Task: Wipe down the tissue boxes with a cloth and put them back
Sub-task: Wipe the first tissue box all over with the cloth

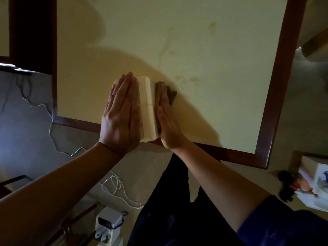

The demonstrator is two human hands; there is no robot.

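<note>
Box: a pale tissue box (148,107) stands on the counter (204,71) at its near edge, seen from above, between the two hands.
Left hand: the left hand (121,114) lies flat against the box's left side, fingers straight and together, pointing away from the person; it presses, grips nothing.
Right hand: the right hand (166,119) is flat too, fingers straight, pressing a brown cloth (170,94) against the box's right side.
Cloth: it sits between the right palm and the box; a dark corner sticks out past the fingers onto the counter.
Counter: a cream top with a reddish-brown wooden rim, some faint stains toward the far right; the person's shadow falls across its near left part.
Floor, left: a thin white cable (113,185) loops below the counter's near edge; a small white item with a blue cord (110,222) lies lower down.
Floor, right: a blurred white carton (317,185) and a dark object beside it, too unclear to name.
Person: bare forearms, dark clothing below, a blue sleeve on the right arm.
</note>
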